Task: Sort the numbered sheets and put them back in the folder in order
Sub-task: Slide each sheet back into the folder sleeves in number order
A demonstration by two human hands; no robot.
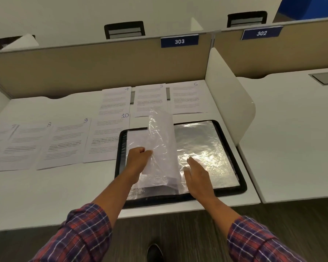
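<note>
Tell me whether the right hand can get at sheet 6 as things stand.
Probably yes. The right hand lies open on the folder, holding nothing, and sheet 6 lies flat just beyond the folder. The raised sleeve in the left hand stands left of that path.

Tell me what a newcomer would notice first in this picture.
The open black folder at the desk's front right stands out, its plastic sleeves glaring with reflected light. The left hand pinches one lifted sleeve at the spine, while the right hand rests flat on the right-hand page. Numbered sheets lie spread out: 7 to 10 in a row on the left, 4 to 6 behind the folder.
</note>
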